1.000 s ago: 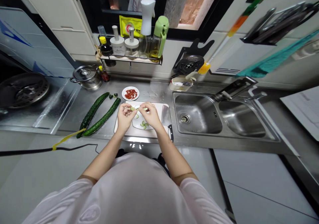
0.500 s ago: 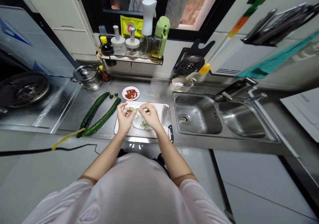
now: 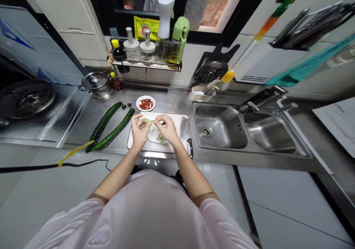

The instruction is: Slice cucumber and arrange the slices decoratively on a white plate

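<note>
My left hand pinches a small piece of cucumber between its fingers. Right beside it, my right hand is closed in a pinch at the same cucumber; the fingertips of both hands nearly meet. Below them lies a white plate with thin cucumber slices fanned out on it. The plate rests on a white cutting board. A cleaver with a black handle lies along the board's right side. Two whole cucumbers lie to the left, with small cut-off ends behind them.
A small dish of chopped red pieces stands behind the board. At the back left is a lidded steel pot. The double sink is on the right. Above the counter, a rack carries bottles and jars.
Both hands stay in nearly the same place over the plate, still pinching. Only slight finger movement and a small shift of the view can be seen.
</note>
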`<state>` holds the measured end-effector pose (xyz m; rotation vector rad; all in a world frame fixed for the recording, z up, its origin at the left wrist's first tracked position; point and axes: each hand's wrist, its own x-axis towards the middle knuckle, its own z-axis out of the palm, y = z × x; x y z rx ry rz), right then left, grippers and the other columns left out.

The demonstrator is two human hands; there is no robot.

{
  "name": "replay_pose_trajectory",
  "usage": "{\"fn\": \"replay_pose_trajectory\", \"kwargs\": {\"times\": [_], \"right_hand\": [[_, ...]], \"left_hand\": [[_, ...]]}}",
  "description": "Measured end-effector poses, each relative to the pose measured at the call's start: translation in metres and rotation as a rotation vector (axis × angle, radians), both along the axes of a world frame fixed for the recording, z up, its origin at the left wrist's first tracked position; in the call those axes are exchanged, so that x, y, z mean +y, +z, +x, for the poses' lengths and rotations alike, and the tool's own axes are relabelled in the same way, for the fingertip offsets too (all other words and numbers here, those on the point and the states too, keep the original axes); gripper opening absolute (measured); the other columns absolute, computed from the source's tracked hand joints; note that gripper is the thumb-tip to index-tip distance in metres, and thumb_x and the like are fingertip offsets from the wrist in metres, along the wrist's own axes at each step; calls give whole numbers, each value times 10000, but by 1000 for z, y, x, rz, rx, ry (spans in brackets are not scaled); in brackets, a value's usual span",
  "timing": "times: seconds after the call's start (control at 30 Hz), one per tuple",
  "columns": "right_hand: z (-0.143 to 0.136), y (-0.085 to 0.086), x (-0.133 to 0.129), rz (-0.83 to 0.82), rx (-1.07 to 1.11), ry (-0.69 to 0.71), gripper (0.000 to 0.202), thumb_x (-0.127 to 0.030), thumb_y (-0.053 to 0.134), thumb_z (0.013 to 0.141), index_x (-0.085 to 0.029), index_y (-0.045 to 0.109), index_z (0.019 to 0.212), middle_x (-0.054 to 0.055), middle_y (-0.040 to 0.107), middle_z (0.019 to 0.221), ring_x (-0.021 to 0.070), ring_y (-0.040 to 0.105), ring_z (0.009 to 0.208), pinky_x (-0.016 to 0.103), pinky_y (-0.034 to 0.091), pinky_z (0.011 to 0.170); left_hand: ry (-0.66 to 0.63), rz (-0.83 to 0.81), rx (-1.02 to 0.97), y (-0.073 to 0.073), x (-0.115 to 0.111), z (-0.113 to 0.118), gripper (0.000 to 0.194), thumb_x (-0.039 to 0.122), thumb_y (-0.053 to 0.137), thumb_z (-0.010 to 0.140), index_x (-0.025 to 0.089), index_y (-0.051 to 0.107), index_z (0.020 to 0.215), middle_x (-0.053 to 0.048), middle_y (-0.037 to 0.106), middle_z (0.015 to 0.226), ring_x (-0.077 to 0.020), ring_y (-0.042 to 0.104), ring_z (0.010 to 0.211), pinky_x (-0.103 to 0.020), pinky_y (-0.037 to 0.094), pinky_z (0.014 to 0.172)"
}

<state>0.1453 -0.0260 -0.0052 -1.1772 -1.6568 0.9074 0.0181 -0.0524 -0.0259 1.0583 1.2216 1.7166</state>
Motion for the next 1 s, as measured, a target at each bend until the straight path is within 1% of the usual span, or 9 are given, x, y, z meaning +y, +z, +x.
{"fn": "replay_pose_trajectory", "kwargs": {"times": [0.17, 0.27, 0.33, 0.5, 0.6, 0.7, 0.87, 1.0], "right_hand": [[4, -4, 4, 7, -25, -12, 150, -328, 561, 831, -221, 612, 739, 22, 644, 880, 183, 546, 927, 290, 428, 738], [7, -9, 10, -2, -35, 9, 151, -331, 559, 825, -214, 616, 748, 16, 647, 843, 173, 563, 877, 277, 427, 723], [9, -13, 16, -14, -31, 26, 155, -333, 562, 816, -207, 616, 744, 8, 647, 807, 163, 570, 824, 275, 428, 725], [9, -30, 31, -90, -82, 48, 161, -341, 582, 786, -196, 619, 728, -8, 642, 735, 142, 566, 709, 263, 429, 701], [8, -45, 39, -161, -149, 61, 164, -347, 590, 775, -196, 619, 719, -15, 641, 704, 135, 556, 668, 251, 418, 668], [7, -61, 47, -192, -210, 73, 155, -331, 584, 773, -193, 618, 711, -19, 635, 692, 129, 545, 650, 236, 398, 638], [4, -87, 59, -228, -345, 99, 130, -293, 584, 780, -182, 637, 738, -17, 625, 686, 120, 526, 642, 218, 363, 619], [2, -105, 66, -253, -432, 115, 116, -259, 589, 788, -170, 648, 743, -3, 633, 704, 117, 519, 643, 215, 347, 612]], "left_hand": [[-61, -61, -17, -1, 2, -3, 506, 310, 753, 694, 198, 522, 1131, -2, 625, 800, -101, 615, 727, -211, 478, 659], [-80, -85, -8, -6, 4, -7, 428, 301, 748, 691, 173, 596, 1070, -17, 636, 819, -102, 614, 741, -216, 486, 679], [-67, -100, -2, -13, 7, -11, 362, 305, 734, 701, 162, 628, 1017, -21, 641, 811, -106, 618, 752, -224, 488, 705], [-37, -160, 47, -36, 17, -21, 291, 308, 733, 684, 149, 664, 918, -28, 651, 797, -112, 616, 737, -237, 480, 718], [-54, -197, 97, -50, 24, -27, 283, 302, 738, 662, 148, 674, 890, -29, 655, 785, -110, 602, 708, -235, 470, 697], [-74, -226, 156, -64, 31, -31, 272, 302, 743, 635, 149, 682, 851, -30, 658, 774, -114, 588, 688, -243, 467, 692], [-106, -281, 329, -93, 41, -37, 244, 320, 706, 649, 159, 690, 831, -31, 663, 755, -122, 572, 670, -258, 459, 702], [-133, -370, 512, -114, 47, -39, 235, 330, 651, 689, 163, 694, 850, -37, 674, 766, -128, 569, 658, -247, 446, 662]]}}
